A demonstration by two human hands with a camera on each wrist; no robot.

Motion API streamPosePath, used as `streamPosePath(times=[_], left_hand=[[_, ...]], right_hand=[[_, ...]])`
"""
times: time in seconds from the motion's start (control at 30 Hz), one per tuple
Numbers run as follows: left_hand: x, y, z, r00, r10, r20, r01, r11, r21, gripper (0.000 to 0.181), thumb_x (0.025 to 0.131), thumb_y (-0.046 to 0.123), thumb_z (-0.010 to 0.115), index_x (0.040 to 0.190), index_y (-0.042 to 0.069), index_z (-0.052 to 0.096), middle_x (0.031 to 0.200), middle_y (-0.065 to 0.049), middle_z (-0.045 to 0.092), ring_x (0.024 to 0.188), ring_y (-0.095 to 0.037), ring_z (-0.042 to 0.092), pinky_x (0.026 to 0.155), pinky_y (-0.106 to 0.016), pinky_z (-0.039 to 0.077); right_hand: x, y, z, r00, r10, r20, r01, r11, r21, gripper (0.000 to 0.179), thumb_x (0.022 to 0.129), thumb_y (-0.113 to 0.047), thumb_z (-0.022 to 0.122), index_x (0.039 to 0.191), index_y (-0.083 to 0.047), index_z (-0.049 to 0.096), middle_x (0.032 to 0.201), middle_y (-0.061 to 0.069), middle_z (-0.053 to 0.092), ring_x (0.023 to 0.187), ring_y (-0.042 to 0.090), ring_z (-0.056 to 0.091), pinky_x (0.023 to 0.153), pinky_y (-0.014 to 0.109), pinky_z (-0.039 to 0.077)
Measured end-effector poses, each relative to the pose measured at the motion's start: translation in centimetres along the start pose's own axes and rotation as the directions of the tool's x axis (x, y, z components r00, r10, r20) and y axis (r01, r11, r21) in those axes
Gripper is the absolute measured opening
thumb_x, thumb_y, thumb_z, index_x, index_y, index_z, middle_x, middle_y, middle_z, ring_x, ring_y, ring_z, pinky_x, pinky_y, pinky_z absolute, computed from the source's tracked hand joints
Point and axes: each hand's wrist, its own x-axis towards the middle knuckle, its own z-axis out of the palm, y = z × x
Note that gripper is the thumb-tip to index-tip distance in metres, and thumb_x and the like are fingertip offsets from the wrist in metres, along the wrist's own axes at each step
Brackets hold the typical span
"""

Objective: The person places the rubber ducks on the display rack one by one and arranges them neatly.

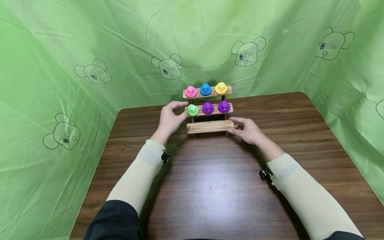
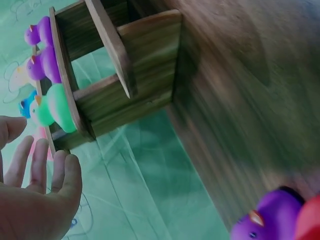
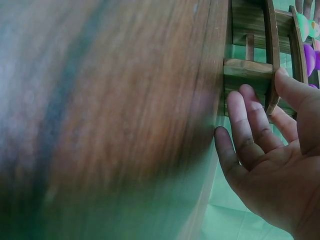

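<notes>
Green cloth, creased all over, hangs behind the counter and along both sides. Outlined animal heads with round ears dot it, one cut off at the right edge. The counter is brown with streaked wood grain; a pale glare lies on its near part.

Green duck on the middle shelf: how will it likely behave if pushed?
The green duck is probably light, being a small, toy-like figure. Its smooth, rounded surface may slip. The middle shelf is shallow, so a push could tip it off.
</notes>
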Motion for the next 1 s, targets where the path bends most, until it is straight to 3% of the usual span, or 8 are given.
streamPosePath(times=[0.33, 0.5, 0.63, 0.77, 0.83, 1.0], left_hand=[[-1.5, -1.3, -2.0, 0.997, -0.035, -0.069, 0.03, 0.997, -0.072, 0.031, 0.09, 0.005, 0.082, 0.121, 0.004, 0.077, 0.123, -0.012, 0.072, 0.12, -0.034, 0.065, 0.102, -0.055, 0.053], [-2.8, -1.4, -3.3, 0.996, -0.058, -0.075, 0.052, 0.996, -0.078, 0.03, 0.091, 0.0, 0.079, 0.121, 0.0, 0.076, 0.125, -0.019, 0.071, 0.121, -0.039, 0.065, 0.1, -0.042, 0.056], [-4.4, -0.1, -4.8, 0.994, -0.097, -0.041, 0.095, 0.995, -0.043, 0.03, 0.092, -0.002, 0.076, 0.123, -0.002, 0.074, 0.128, -0.023, 0.069, 0.123, -0.04, 0.063, 0.1, -0.037, 0.057], [-6.1, 0.9, -6.3, 0.989, -0.147, 0.012, 0.147, 0.989, -0.023, 0.032, 0.093, -0.002, 0.075, 0.125, -0.004, 0.072, 0.131, -0.025, 0.068, 0.126, -0.039, 0.062, 0.103, -0.042, 0.055], [-6.7, 0.1, -7.0, 0.986, -0.167, 0.021, 0.167, 0.986, -0.012, 0.033, 0.093, -0.001, 0.076, 0.126, -0.003, 0.072, 0.132, -0.025, 0.067, 0.126, -0.039, 0.062, 0.104, -0.046, 0.054], [-7.9, -3.8, -8.2, 0.979, -0.2, 0.024, 0.201, 0.98, 0.001, 0.036, 0.093, 0.004, 0.078, 0.129, 0.002, 0.072, 0.132, -0.02, 0.069, 0.123, -0.037, 0.064, 0.106, -0.057, 0.05]], right_hand=[[-0.2, -0.1, -0.1, 1.0, 0.006, -0.001, -0.006, 1.0, 0.0, 0.059, 0.094, -0.023, 0.082, 0.148, -0.011, 0.06, 0.106, 0.015, 0.07, 0.091, 0.028, 0.066, 0.079, 0.038, 0.058], [-0.2, -0.1, -0.2, 1.0, 0.005, 0.002, -0.005, 1.0, 0.006, 0.06, 0.094, -0.024, 0.082, 0.148, -0.011, 0.06, 0.106, 0.014, 0.07, 0.09, 0.027, 0.066, 0.075, 0.034, 0.059], [-0.1, -0.2, -0.1, 1.0, 0.005, 0.005, -0.005, 1.0, 0.003, 0.06, 0.094, -0.024, 0.082, 0.148, -0.011, 0.059, 0.106, 0.014, 0.07, 0.089, 0.027, 0.066, 0.073, 0.034, 0.059], [-0.1, -0.3, -0.1, 1.0, 0.007, 0.009, -0.007, 1.0, 0.0, 0.059, 0.095, -0.023, 0.081, 0.148, -0.011, 0.059, 0.106, 0.014, 0.071, 0.088, 0.027, 0.067, 0.073, 0.035, 0.059], [-0.2, -0.3, -0.1, 1.0, 0.007, 0.012, -0.007, 1.0, 0.0, 0.059, 0.095, -0.023, 0.081, 0.148, -0.011, 0.058, 0.106, 0.014, 0.071, 0.086, 0.026, 0.067, 0.073, 0.035, 0.059], [-0.2, -0.3, 0.0, 1.0, 0.004, 0.012, -0.004, 1.0, 0.011, 0.06, 0.095, -0.023, 0.081, 0.148, -0.01, 0.058, 0.106, 0.016, 0.071, 0.083, 0.026, 0.067, 0.071, 0.034, 0.059]])
